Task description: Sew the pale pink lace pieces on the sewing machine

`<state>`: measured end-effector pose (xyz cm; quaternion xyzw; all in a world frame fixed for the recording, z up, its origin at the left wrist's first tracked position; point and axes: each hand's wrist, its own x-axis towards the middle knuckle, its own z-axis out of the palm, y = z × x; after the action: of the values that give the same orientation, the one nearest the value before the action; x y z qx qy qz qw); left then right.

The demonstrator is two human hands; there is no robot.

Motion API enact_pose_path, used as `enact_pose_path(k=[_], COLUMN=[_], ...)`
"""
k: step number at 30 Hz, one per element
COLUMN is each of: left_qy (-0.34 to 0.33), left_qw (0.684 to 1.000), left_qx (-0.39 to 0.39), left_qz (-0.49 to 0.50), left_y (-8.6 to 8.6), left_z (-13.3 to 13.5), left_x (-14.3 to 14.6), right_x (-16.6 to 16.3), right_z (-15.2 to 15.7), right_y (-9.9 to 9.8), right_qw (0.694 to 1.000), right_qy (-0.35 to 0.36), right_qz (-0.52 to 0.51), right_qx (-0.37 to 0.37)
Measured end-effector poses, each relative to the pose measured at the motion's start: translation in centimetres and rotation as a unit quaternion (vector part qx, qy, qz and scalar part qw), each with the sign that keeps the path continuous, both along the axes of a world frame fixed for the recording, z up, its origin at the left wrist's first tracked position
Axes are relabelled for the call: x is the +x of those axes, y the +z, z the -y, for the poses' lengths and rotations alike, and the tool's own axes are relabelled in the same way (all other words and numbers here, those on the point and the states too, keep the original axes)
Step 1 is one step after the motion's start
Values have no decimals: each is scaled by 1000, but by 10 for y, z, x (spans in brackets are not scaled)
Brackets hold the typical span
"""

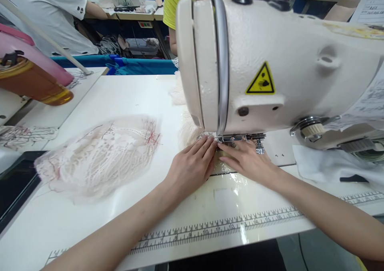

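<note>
A white sewing machine [270, 55] stands over the table, its presser foot and needle area low at the centre. My left hand [192, 161] lies flat just left of the foot, fingers stretched forward on the edge of pale lace fabric [187, 131]. Close beside the foot on the right is my right hand [250, 161], its thumb and forefinger apart and pointing left. The machine's metal parts hide some of its fingers. How much fabric lies under the fingertips cannot be seen. To the left rests a bundle of cream lace [99, 159] with reddish threads.
A printed ruler strip [216, 229] runs along the front table edge. At left are an amber cup [36, 81], a pink bottle [39, 51] and a dark flat device [18, 187]. White cloth [324, 167] lies at right. Two people work behind, one in a white shirt [45, 15].
</note>
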<state>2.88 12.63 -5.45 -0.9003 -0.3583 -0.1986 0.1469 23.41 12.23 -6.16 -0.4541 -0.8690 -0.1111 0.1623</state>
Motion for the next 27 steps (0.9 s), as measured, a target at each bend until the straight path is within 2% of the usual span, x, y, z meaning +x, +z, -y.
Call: enact_pose_path(k=[7, 12, 17, 21, 24, 27], left_qy=[2, 13, 26, 30, 101, 265], left_qw=[1000, 1000, 999, 999, 994, 963], left_qx=[3, -17, -44, -9, -12, -43], left_qz=[-1, 6, 5, -16, -34, -31], left_y=[1, 1, -1, 6, 20, 36], left_z=[0, -2, 0, 7, 9, 12], left_x=[1, 1, 3, 2, -12, -42], right_x=[0, 2, 6, 9, 12, 13], right_z=[-1, -6, -12, -12, -11, -11], right_y=[3, -2, -8, -5, -2, -4], right_qw=[1000, 997, 994, 992, 990, 990], right_qy=[2, -5, 21, 22, 39, 45], right_qz=[10, -50, -103, -128, -133, -131], right_qx=[14, 52, 29, -6, -15, 5])
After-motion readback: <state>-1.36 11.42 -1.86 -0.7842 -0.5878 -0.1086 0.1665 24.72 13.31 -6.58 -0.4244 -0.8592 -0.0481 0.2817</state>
